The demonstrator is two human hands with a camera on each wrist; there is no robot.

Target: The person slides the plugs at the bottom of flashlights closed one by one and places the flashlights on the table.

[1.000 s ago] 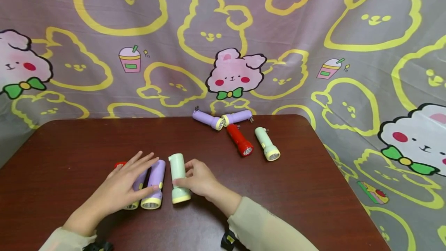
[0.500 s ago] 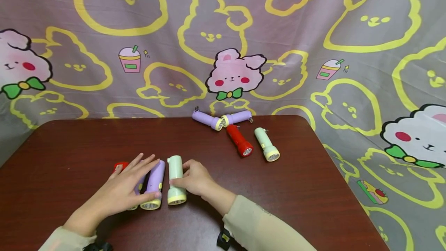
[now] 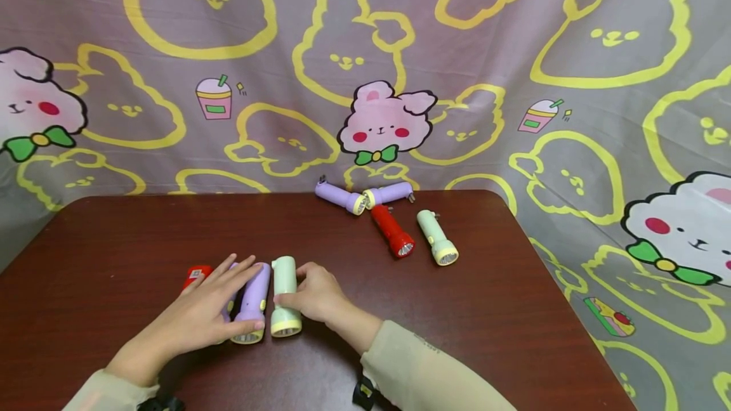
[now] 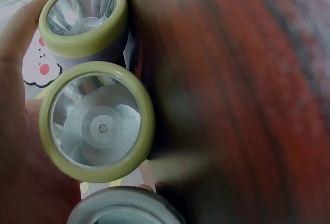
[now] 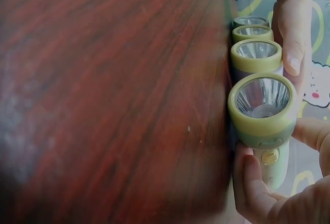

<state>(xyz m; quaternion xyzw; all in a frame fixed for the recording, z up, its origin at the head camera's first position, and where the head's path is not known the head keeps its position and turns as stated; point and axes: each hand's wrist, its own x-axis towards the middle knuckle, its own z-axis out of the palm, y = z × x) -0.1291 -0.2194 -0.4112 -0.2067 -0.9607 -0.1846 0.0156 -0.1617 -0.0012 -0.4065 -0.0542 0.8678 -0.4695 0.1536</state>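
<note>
In the head view my right hand pinches a mint-green flashlight, thumb on top and fingers at its right side. Its yellow-rimmed lens faces the right wrist camera. Just left of it lies a purple flashlight. My left hand spreads over this row with straight fingers, its thumb over the purple flashlight's head. A second purple flashlight and a red flashlight are mostly hidden under that hand. The left wrist view shows two yellow-rimmed lenses and a grey-looking rim below.
Toward the back of the brown table lie two purple flashlights, their heads together. Another red flashlight and another mint-green flashlight lie to their right. A patterned cloth hangs behind the table.
My right hand has moved the mint-green flashlight left, closer to the purple one, and it now stands straighter in line with the row. The left hand has barely shifted.
</note>
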